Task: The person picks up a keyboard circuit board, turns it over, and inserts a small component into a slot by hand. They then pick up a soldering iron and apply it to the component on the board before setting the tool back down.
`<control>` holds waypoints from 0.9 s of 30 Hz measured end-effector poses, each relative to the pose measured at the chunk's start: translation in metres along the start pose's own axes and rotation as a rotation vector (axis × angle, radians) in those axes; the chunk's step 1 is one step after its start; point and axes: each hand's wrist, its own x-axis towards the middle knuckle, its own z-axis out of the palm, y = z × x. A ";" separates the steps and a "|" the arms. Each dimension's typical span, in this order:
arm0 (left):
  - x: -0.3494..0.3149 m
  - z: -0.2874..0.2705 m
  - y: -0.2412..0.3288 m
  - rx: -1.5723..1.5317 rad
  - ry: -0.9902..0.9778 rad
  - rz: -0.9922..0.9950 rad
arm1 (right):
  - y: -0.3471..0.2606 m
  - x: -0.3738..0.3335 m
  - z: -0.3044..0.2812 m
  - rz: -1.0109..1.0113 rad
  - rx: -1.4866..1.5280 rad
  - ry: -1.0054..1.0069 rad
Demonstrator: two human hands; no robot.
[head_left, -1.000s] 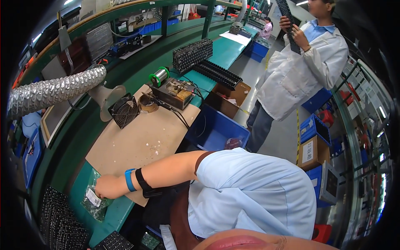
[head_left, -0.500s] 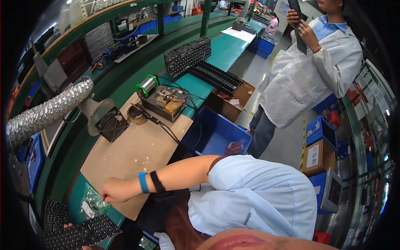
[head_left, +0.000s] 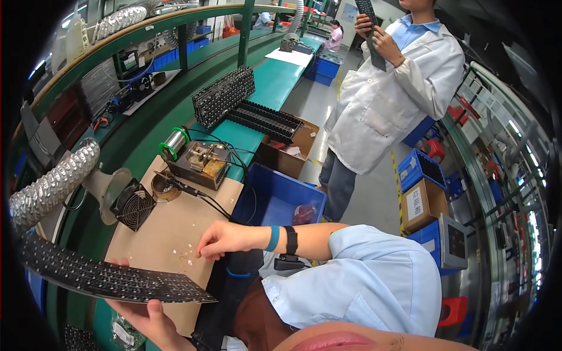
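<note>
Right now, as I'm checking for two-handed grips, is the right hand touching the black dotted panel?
No, the left hand alone holds the black dotted panel, while the right hand is apart from it.

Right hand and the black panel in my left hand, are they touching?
Apart: the head view shows brown paper between the right hand and the black panel.

Left grip (head_left: 146, 320): is holding a black panel (head_left: 117, 279)
Right grip (head_left: 222, 241): is hovering at the paper (head_left: 163, 235) edge
Paper: is covering part of the desk (head_left: 272, 79)
Fan (head_left: 134, 209): is standing beside a funnel (head_left: 104, 190)
Spool (head_left: 174, 142): is sitting by a station (head_left: 202, 167)
Bag (head_left: 126, 333): is lying near the panel
Co-worker (head_left: 389, 102): is standing past the bin (head_left: 278, 190), holding a strip (head_left: 378, 60)
</note>
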 end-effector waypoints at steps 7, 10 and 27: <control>-0.014 -0.025 0.008 -0.010 -0.069 -0.071 | 0.006 0.033 0.034 -0.303 -0.703 0.170; -0.019 -0.037 0.025 0.077 -0.086 -0.091 | 0.011 0.066 0.071 -0.404 -0.947 0.120; -0.031 -0.067 0.064 1.015 -0.167 0.079 | -0.003 0.067 0.085 -0.415 -0.856 0.065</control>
